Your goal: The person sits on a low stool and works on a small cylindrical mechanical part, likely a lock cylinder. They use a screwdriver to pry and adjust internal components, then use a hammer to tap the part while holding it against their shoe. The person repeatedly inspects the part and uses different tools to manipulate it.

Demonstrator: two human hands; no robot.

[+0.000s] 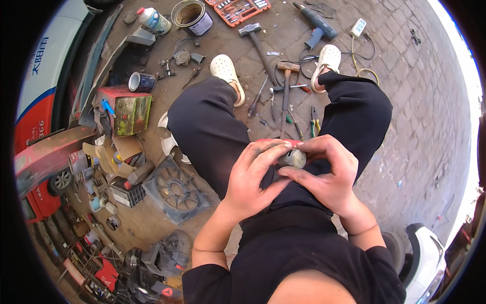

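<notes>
Between my legs, both hands meet around a small, dirty grey metal cylinder [294, 158] with a rounded end. It looks like a small motor housing, though I cannot make out its exact kind. My left hand [251, 175] is closed on its left side, fingers along the top. Thumb and fingers of my right hand [330, 172] pinch it from the right. My fingers hide part of the cylinder. Just beyond my fingertips shows a bit of a red surface [271, 141].
On the paving ahead lie a sledgehammer [258, 48], a wooden-handled hammer [287, 91], pliers [315, 121], several screwdrivers, a heat gun [317, 25] and a power strip [358, 28] with cables. Leftward are an open can [192, 19], a fan shroud [177, 188] and a cardboard box [119, 157].
</notes>
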